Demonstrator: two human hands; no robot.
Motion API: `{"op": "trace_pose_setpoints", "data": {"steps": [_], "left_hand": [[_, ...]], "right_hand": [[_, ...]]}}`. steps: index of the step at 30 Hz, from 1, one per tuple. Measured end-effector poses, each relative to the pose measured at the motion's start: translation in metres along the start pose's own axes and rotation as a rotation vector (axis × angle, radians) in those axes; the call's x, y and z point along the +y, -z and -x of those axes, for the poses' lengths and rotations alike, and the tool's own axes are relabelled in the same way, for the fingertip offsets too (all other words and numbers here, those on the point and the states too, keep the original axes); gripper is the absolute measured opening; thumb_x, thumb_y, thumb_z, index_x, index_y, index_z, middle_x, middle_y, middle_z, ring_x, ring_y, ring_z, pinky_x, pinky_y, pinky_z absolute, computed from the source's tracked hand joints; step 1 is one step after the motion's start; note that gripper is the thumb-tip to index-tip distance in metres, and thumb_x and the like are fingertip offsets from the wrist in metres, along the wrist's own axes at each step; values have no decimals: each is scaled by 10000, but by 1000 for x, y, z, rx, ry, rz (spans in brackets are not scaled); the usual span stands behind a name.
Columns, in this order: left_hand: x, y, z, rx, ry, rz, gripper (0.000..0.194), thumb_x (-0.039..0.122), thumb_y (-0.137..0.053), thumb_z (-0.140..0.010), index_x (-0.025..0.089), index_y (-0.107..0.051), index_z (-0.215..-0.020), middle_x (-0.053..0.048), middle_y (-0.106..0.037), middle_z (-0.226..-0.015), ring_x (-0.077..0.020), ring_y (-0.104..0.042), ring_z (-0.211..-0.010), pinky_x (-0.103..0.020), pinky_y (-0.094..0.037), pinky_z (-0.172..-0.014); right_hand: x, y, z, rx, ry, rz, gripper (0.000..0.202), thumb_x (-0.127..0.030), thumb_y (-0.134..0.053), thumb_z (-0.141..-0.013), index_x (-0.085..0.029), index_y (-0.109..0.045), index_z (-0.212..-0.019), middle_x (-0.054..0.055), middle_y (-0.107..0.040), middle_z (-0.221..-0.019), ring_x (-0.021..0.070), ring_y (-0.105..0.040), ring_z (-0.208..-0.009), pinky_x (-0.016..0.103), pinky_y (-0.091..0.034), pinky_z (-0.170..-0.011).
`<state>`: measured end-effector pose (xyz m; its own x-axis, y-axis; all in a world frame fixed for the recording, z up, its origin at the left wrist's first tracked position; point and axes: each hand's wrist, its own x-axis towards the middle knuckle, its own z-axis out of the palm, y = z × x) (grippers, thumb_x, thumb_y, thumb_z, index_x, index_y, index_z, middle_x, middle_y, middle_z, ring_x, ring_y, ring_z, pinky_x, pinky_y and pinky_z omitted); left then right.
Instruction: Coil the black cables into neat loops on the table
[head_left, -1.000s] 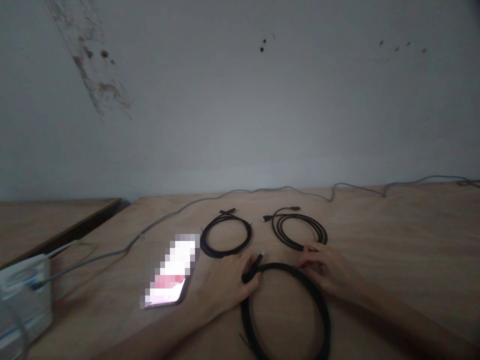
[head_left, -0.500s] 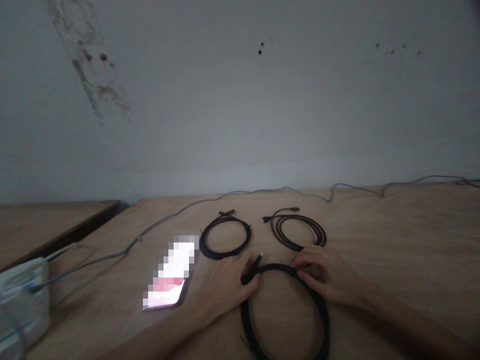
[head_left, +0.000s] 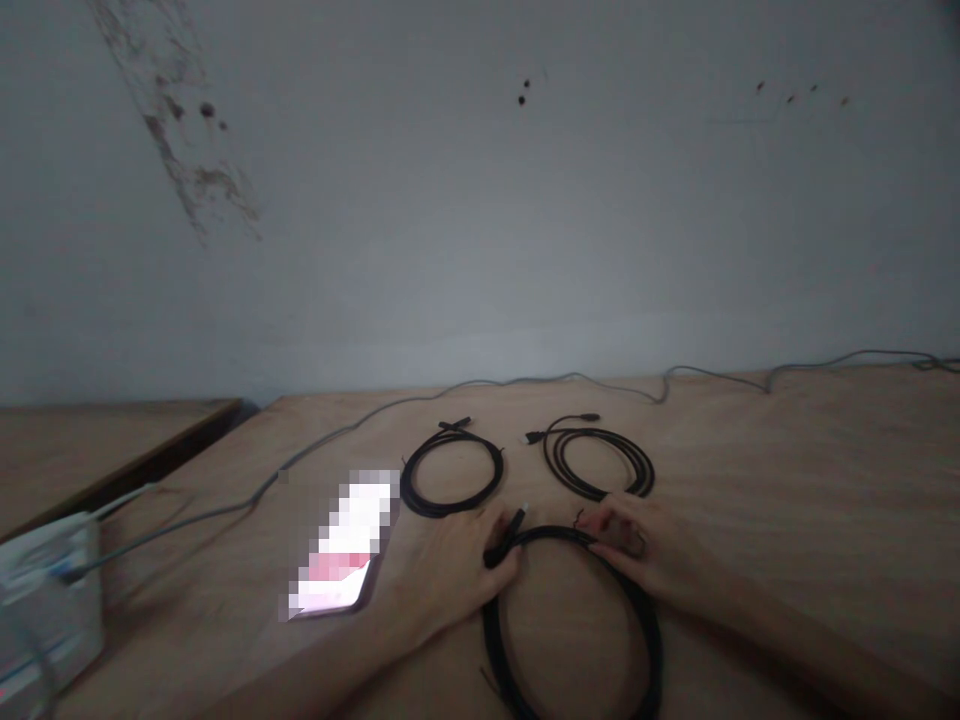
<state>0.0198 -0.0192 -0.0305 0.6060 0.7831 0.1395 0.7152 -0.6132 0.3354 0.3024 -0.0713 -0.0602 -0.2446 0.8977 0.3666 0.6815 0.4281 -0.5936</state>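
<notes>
From my end I can read no text, brand or number anywhere. The smartphone (head_left: pixel 369 580) on the left has a lit screen, but it's blocked out into coarse squares (a pink band is all I get from it). If the white plastic device (head_left: pixel 71 640) at the near left bears any print, it's too dim and blurred for me. The plugs on the near black cable coil (head_left: pixel 651 640), the far left coil (head_left: pixel 411 492) and the far right coil (head_left: pixel 643 462) are too small to check for markings.
</notes>
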Motion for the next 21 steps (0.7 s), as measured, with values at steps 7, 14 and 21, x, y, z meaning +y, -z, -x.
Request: {"op": "trace_pose_setpoints", "data": {"steps": [7, 14, 21], "left_hand": [[0, -1, -1, -3, 3, -7, 202, 416, -549, -927, 217, -575, -947, -37, -680, -907, -235, -633, -823, -311, -396, -674], [1, 0, 0, 7, 11, -1, 189, 400, -540, -933, 220, -589, -965, -39, -694, -921, -241, -648, -843, -314, -403, -688], [6, 6, 1, 50, 106, 5, 132, 349, -545, -911, 219, -563, -900, -15, -685, -843, -229, -643, -766, -305, -349, -634]], "right_hand": [[-3, 0, 1, -4, -18, -76, 206, -264, -638, -892, -249, -622, -1097, 43, -716, -1026, 183, -656, -806, 303, -518, -692], [-10, 10, 0, 33, 16, 163, 106, -305, -682, -847, -221, -655, -905, 28, -679, -870, 186, -628, -771, 307, -480, -689], [-7, 13, 1, 98, 29, 295, 199, -398, -660, -898, -215, -637, -827, 14, -644, -766, 167, -580, -676, 283, -426, -619]]}}
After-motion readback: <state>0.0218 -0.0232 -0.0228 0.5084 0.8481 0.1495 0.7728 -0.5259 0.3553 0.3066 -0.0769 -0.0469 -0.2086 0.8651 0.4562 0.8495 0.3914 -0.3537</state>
